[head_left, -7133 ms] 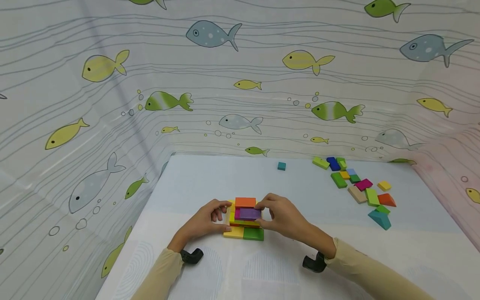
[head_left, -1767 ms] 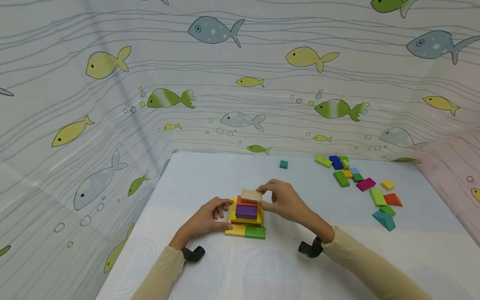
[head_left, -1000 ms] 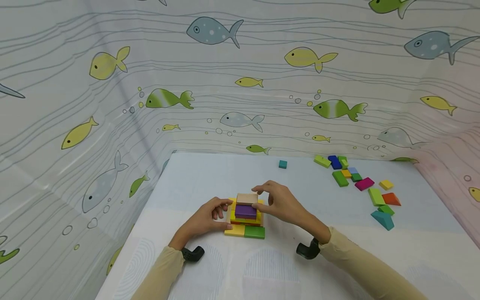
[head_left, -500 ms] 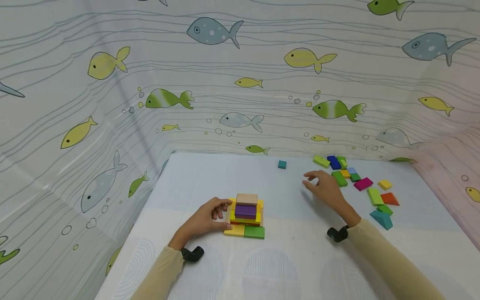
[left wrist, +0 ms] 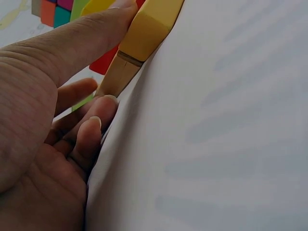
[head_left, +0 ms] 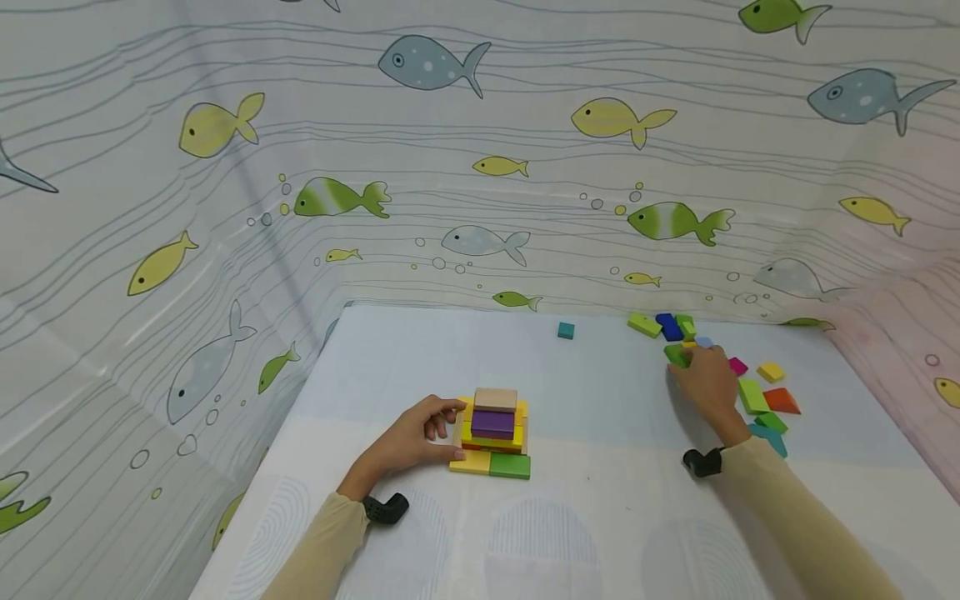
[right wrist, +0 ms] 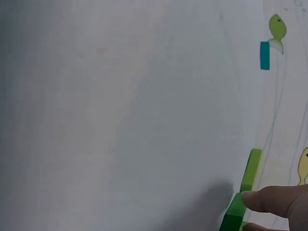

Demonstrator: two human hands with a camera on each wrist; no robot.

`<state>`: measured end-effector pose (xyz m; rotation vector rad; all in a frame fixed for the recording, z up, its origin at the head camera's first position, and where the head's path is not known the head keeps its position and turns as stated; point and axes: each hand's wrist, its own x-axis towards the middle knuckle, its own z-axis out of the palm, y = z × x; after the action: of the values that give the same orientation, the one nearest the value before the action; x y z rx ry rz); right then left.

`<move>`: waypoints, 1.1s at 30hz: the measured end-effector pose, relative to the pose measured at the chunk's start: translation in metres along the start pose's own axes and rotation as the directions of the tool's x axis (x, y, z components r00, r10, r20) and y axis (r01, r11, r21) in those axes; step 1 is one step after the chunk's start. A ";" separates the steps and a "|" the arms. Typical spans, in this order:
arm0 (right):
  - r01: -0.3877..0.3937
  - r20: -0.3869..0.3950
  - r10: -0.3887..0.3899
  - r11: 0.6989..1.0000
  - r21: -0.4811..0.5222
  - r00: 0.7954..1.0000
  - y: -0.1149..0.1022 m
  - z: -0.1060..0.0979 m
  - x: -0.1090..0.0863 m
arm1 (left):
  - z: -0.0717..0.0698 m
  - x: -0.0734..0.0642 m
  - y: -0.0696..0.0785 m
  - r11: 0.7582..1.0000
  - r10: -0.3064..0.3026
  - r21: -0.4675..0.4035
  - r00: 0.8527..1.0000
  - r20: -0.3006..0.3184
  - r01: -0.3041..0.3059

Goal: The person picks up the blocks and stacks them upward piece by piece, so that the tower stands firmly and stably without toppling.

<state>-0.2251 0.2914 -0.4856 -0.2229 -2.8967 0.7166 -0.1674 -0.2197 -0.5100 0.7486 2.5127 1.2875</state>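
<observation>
In the head view my left hand (head_left: 408, 433) steadies a stack of colored wooden blocks, its thumb at a yellow block (left wrist: 151, 24) and its fingers at the left side. On top lies a beige block (head_left: 496, 400), above a purple block (head_left: 492, 424). Yellow, red and beige blocks make up the lower part. A yellow and a green flat block (head_left: 510, 466) lie in front. Far right, my right hand (head_left: 708, 383) reaches down into the loose blocks, thumb and finger at a green block (head_left: 676, 356), pinching it; the hand partly covers that block and its neighbors.
Several loose blocks surround the right hand: a lime block (head_left: 644, 324), a blue block (head_left: 669, 327), a red block (head_left: 782, 400), a yellow block (head_left: 771, 372) and a partly covered teal triangle (head_left: 772, 439). A small teal block (head_left: 566, 331) lies alone near the patterned back wall.
My right hand swapped the orange top block's spot for the beige block, now covering it, then let go and moved right to the loose blocks. My left hand stayed at the stack.
</observation>
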 end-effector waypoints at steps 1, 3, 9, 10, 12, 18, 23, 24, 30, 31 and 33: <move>-0.016 0.005 0.016 1.000 -0.003 1.000 0.002 -0.001 0.001 | 0.000 0.000 0.000 1.000 -0.001 0.003 1.000 -0.001 0.001; -0.042 0.018 0.042 0.999 -0.001 0.999 0.007 -0.001 0.002 | 0.000 0.000 0.001 1.000 -0.002 0.005 1.000 -0.003 0.002; -0.127 0.084 0.126 0.992 0.009 0.988 0.015 -0.006 0.002 | 0.000 0.000 0.002 1.000 -0.001 0.010 1.000 -0.003 0.001; -0.129 0.094 0.127 0.992 0.012 0.987 0.015 -0.007 0.002 | 0.000 0.000 0.002 1.000 -0.003 0.011 1.000 -0.004 0.003; -0.123 0.106 0.120 0.992 0.026 0.987 0.015 -0.009 0.001 | 0.001 0.000 0.002 1.000 -0.008 0.016 1.000 -0.005 0.008; -0.111 0.129 0.102 0.991 0.069 0.986 0.014 -0.009 0.000 | 0.001 0.000 0.001 1.000 -0.020 0.018 1.000 -0.005 0.020; -0.045 0.091 0.037 0.995 0.089 0.995 0.007 -0.007 -0.005 | 0.002 0.001 0.001 1.000 -0.024 0.019 1.000 -0.004 0.024; -0.024 0.075 0.018 0.996 0.087 0.997 0.005 -0.006 -0.007 | 0.002 0.001 0.001 1.000 -0.025 0.018 1.000 -0.004 0.025; 0.104 0.008 -0.105 0.990 0.096 0.994 -0.015 -0.010 -0.016 | 0.002 0.001 0.002 1.000 -0.020 0.016 1.000 -0.005 0.020; 0.119 0.006 -0.120 0.988 0.099 0.993 -0.018 -0.011 -0.017 | 0.002 0.001 0.002 1.000 -0.020 0.017 1.000 -0.005 0.020; 0.146 0.005 -0.148 0.983 0.112 0.989 -0.026 -0.012 -0.020 | 0.002 0.001 0.002 1.000 -0.023 0.019 1.000 -0.005 0.024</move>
<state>-0.2057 0.2707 -0.4650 0.0094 -2.8372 0.8524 -0.1665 -0.2170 -0.5099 0.7186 2.5331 1.2615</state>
